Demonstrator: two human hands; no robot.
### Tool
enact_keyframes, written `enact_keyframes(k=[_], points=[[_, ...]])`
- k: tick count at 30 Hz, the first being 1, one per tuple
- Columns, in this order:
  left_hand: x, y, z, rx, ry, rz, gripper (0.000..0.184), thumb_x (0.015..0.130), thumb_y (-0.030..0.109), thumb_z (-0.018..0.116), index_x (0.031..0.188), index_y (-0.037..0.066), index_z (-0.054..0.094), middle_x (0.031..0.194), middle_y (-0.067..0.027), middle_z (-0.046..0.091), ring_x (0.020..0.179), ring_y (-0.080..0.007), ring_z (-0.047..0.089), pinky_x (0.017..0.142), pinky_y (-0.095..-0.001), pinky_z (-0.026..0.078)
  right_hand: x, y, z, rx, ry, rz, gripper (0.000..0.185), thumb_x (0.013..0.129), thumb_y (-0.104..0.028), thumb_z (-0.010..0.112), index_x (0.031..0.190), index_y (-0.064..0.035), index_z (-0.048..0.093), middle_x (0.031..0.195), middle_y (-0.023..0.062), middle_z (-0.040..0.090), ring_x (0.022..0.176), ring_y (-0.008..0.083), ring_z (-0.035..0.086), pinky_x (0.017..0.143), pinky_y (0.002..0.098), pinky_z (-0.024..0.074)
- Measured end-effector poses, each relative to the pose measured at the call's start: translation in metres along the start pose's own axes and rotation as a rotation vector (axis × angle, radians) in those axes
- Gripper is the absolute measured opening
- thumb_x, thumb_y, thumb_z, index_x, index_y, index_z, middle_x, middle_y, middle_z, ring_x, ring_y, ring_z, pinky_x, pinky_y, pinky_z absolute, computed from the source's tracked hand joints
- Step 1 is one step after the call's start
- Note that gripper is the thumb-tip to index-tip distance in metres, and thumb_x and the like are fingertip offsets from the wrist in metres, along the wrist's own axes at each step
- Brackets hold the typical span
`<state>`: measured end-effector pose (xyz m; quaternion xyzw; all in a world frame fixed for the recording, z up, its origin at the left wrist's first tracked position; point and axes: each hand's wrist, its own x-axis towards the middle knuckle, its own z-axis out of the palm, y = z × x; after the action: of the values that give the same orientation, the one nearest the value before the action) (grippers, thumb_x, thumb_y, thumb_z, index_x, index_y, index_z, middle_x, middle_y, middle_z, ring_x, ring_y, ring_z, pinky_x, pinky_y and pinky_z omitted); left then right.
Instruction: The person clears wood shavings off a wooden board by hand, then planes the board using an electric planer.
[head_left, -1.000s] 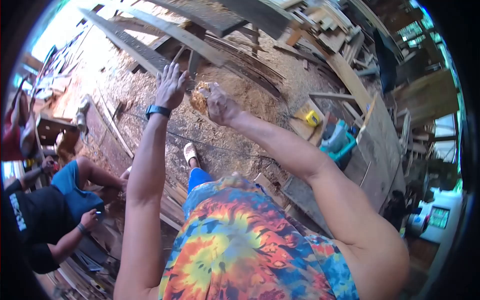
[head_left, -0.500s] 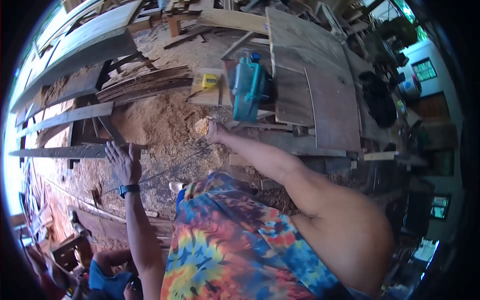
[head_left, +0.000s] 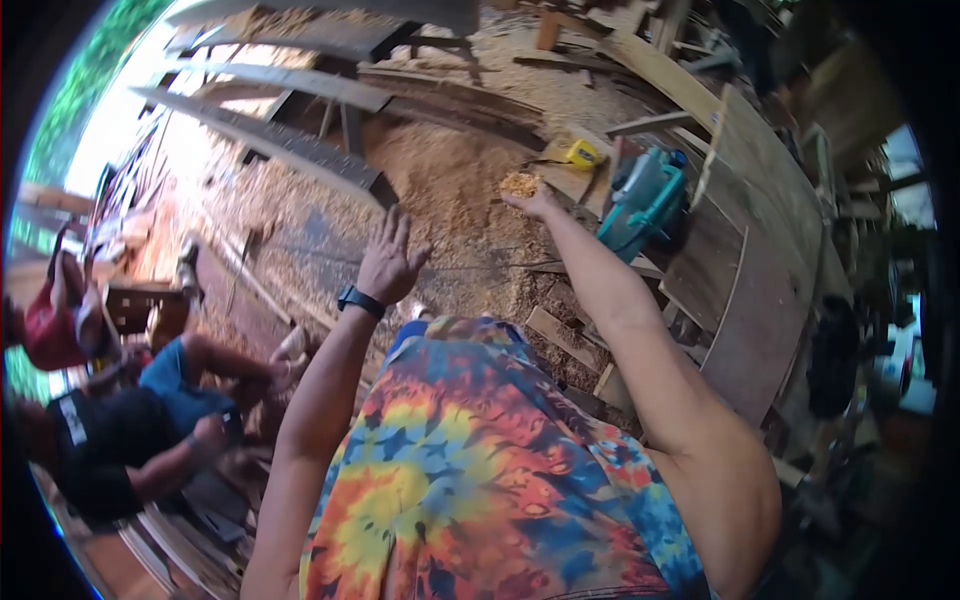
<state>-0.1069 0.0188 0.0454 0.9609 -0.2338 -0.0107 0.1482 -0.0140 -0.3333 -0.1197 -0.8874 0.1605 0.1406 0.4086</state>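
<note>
My left hand (head_left: pixel 392 264), with a dark watch at the wrist, is stretched out with its fingers spread and holds nothing. Its fingertips are close to the near end of a dark plank (head_left: pixel 300 150); whether they touch it I cannot tell. My right hand (head_left: pixel 536 202) is closed around a clump of pale wood shavings (head_left: pixel 520 184), held above the sawdust-covered ground (head_left: pixel 440 185). A yellow tape measure (head_left: pixel 581 153) lies on a small board just beyond that hand. To its right sits a teal power tool (head_left: pixel 640 205).
Large plywood sheets (head_left: pixel 755 310) lean at the right. Planks and scrap wood lie at the back, and a wood offcut (head_left: pixel 562 338) is near my feet. At the left, a person in a black shirt (head_left: pixel 110 440) and another in red (head_left: pixel 55 320) sit low.
My view has turned left, so the scene has swung right and both people show more fully. My left hand has shifted relative to the plank's end. The shavings stay in my right hand.
</note>
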Motion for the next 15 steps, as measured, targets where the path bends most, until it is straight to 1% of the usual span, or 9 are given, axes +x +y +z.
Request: enact_keyframes(k=[3,5,6,8,11,12,13,14,15], points=[[-0.059,-0.024,0.023,-0.184,-0.239,-0.231,0.073,0.100,0.051,0.047,0.147,-0.004,0.041,0.156,-0.0285,0.031,0.143,-0.0443,0.033,0.116,-0.0454,0.034,-0.039,-0.010,-0.004,-0.129,0.049,-0.049,0.092,0.068,-0.054,0.086,0.136,0.0005,0.057,0.134,0.0244,0.060,0.126,0.0311,0.058,0.107,0.0383,0.0444],[-0.113,-0.056,0.051,-0.198,-0.303,-0.342,0.070,0.100,0.052,0.046,0.140,-0.005,0.047,0.147,-0.0316,0.043,0.133,-0.0446,0.046,0.108,-0.0471,0.041,-0.046,0.013,0.003,0.039,-0.004,-0.064,0.070,0.073,-0.048,0.085,0.124,-0.0026,0.068,0.120,0.0225,0.069,0.111,0.0303,0.067,0.096,0.0400,0.0510],[-0.141,-0.068,0.061,-0.232,-0.407,-0.512,0.069,0.099,0.053,0.046,0.136,-0.006,0.051,0.140,-0.0329,0.049,0.127,-0.0453,0.051,0.106,-0.0485,0.043,-0.052,0.026,0.002,-0.124,0.086,-0.219,0.051,0.080,-0.045,0.080,0.110,-0.0043,0.075,0.104,0.0194,0.074,0.095,0.0291,0.071,0.086,0.0402,0.0545],[-0.206,-0.096,0.098,-0.220,-0.487,-0.773,0.070,0.096,0.060,0.047,0.116,-0.004,0.067,0.113,-0.0313,0.066,0.112,-0.0450,0.062,0.098,-0.0489,0.048,-0.083,0.024,-0.016,-0.132,0.144,-0.084,0.040,0.086,-0.042,0.074,0.094,-0.0024,0.078,0.081,0.0145,0.074,0.077,0.0258,0.071,0.077,0.0381,0.0550],[-0.306,-0.095,0.136,-0.225,-0.509,-0.920,0.065,0.097,0.058,0.044,0.094,0.001,0.075,0.100,-0.0292,0.069,0.100,-0.0437,0.067,0.091,-0.0510,0.050,-0.132,0.012,-0.066,0.179,0.252,-0.203,0.029,0.089,-0.025,0.075,0.095,0.0025,0.076,0.084,0.0089,0.075,0.079,0.0138,0.068,0.074,0.0316,0.0536],[-0.352,-0.120,0.191,-0.248,-0.658,-0.984,0.067,0.096,0.060,0.043,0.104,0.001,0.074,0.112,-0.0280,0.068,0.112,-0.0418,0.063,0.098,-0.0476,0.048,-0.127,0.028,-0.079,0.252,0.344,-0.261,0.027,0.088,-0.021,0.075,0.098,0.0040,0.073,0.087,0.0100,0.074,0.077,0.0172,0.067,0.074,0.0325,0.0537],[-0.367,-0.099,0.175,-0.412,-0.626,-0.910,0.064,0.095,0.059,0.044,0.105,0.004,0.075,0.111,-0.0256,0.069,0.111,-0.0406,0.064,0.099,-0.0468,0.048,-0.130,0.033,-0.100,0.169,0.471,-0.364,0.023,0.088,-0.017,0.074,0.100,0.0020,0.072,0.090,0.0111,0.073,0.079,0.0191,0.068,0.075,0.0333,0.0538],[-0.376,-0.085,0.175,-0.380,-0.793,-1.078,0.060,0.095,0.057,0.047,0.106,0.005,0.074,0.110,-0.0241,0.070,0.109,-0.0382,0.065,0.098,-0.0467,0.048,-0.140,0.026,-0.124,0.042,0.670,-0.396,0.022,0.086,-0.015,0.074,0.100,0.0020,0.071,0.091,0.0134,0.072,0.082,0.0215,0.068,0.075,0.0331,0.0537],[-0.386,-0.071,0.182,-0.411,-0.760,-1.188,0.056,0.093,0.055,0.052,0.102,0.005,0.075,0.106,-0.0209,0.072,0.103,-0.0352,0.069,0.090,-0.0437,0.052,-0.150,0.012,-0.145,0.074,0.745,-0.320,0.024,0.086,-0.016,0.074,0.104,0.0005,0.070,0.095,0.0154,0.071,0.084,0.0282,0.069,0.075,0.0370,0.0546]])
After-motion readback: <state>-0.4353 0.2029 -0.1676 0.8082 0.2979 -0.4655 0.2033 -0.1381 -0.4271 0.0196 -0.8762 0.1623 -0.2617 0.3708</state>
